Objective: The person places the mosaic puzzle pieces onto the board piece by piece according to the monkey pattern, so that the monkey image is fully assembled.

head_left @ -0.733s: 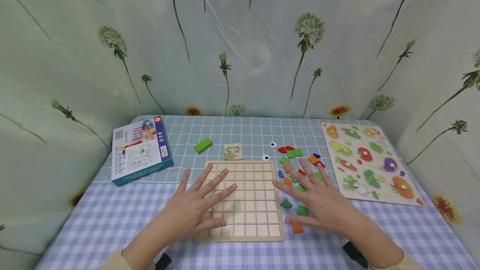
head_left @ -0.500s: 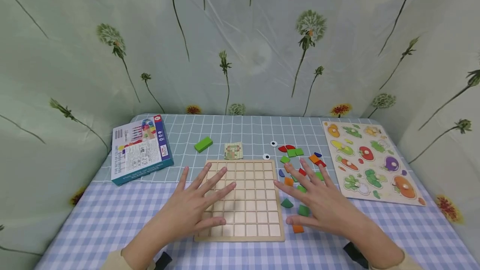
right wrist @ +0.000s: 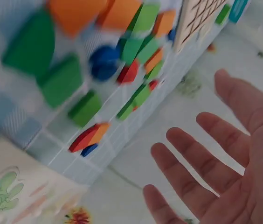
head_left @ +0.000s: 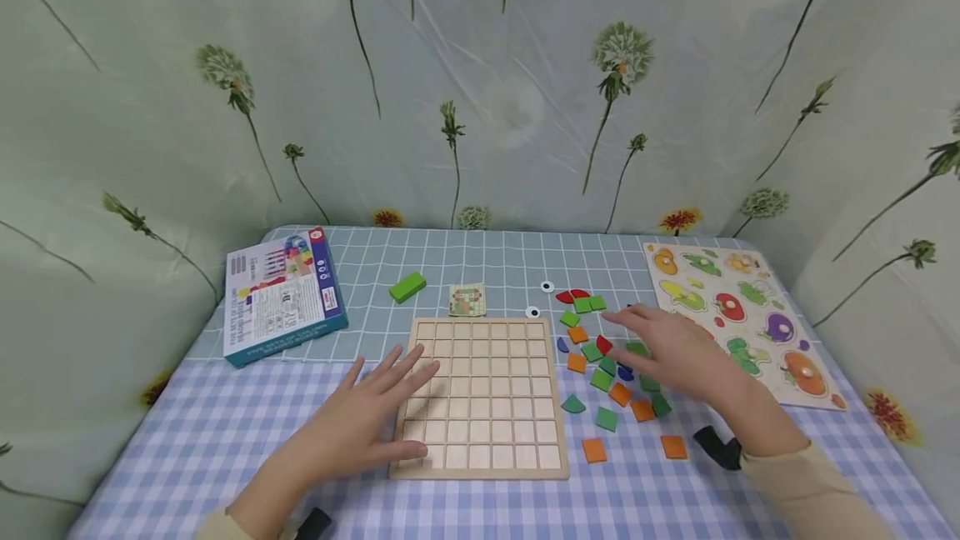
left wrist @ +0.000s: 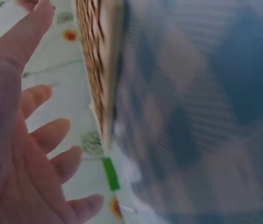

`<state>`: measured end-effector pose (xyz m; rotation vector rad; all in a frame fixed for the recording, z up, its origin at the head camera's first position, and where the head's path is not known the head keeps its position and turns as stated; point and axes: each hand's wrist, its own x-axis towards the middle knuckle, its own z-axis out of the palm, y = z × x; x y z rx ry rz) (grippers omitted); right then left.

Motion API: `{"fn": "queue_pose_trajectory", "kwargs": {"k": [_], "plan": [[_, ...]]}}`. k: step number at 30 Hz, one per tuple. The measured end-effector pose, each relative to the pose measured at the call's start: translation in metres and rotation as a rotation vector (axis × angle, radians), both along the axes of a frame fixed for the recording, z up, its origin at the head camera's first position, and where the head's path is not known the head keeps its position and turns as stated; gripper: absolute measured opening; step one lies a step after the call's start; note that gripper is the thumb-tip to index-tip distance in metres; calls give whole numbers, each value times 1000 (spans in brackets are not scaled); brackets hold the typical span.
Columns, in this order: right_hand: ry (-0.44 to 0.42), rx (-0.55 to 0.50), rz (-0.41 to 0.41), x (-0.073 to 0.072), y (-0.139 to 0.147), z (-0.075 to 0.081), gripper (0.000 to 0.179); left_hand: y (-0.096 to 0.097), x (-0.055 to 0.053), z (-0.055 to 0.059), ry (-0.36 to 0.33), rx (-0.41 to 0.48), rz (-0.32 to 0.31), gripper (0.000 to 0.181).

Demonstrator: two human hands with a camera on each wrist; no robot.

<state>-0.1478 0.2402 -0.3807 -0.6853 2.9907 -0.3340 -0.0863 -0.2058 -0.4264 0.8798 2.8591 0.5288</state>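
A wooden grid board (head_left: 480, 473) lies in the middle of the table in the head view. My left hand (head_left: 360, 419) hovers over its left edge, fingers spread and holding nothing. To the board's right lies a scatter of coloured pieces: green squares (head_left: 607, 418), orange squares (head_left: 595, 450), red and blue rounded pieces, and green quarter-round ones (head_left: 573, 404). Over the right part of this scatter is my right hand (head_left: 678, 352), its fingers extended and nothing in its grasp. In the right wrist view, that hand's fingers (right wrist: 187, 163) stand apart, above the table, away from the pieces.
A box (head_left: 285, 298) lies at the back left, with a green block (head_left: 407, 287) to its right. Behind the board are a small pattern card (head_left: 467, 300) and two eye discs (head_left: 547, 287). A vegetable puzzle board (head_left: 712, 261) lies at the right, partly behind my right hand.
My right hand has moved right and away from the grid board, uncovering more coloured pieces. My left hand has shifted slightly left and its fingers cover less of the board.
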Motion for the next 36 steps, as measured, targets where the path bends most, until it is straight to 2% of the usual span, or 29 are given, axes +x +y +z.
{"fn": "queue_pose_trajectory", "kwargs": {"k": [6, 10, 15, 20, 28, 36], "plan": [[-65, 8, -75, -46, 8, -6, 50, -18, 5, -9, -165, 69, 47, 109], [-172, -28, -82, -75, 10, -17, 49, -25, 6, -13, -215, 107, 38, 109], [-293, -81, -120, -96, 10, -31, 49, -30, 3, -15, -276, 155, 29, 111], [-271, -81, -119, -103, 10, -38, 45, -32, 1, -13, -306, 183, 15, 117], [-201, -37, -97, -102, 8, -40, 38, -32, 1, -12, -303, 169, 21, 118], [-193, -36, -111, -104, 9, -44, 35, -30, 1, -11, -285, 159, 29, 117]]}}
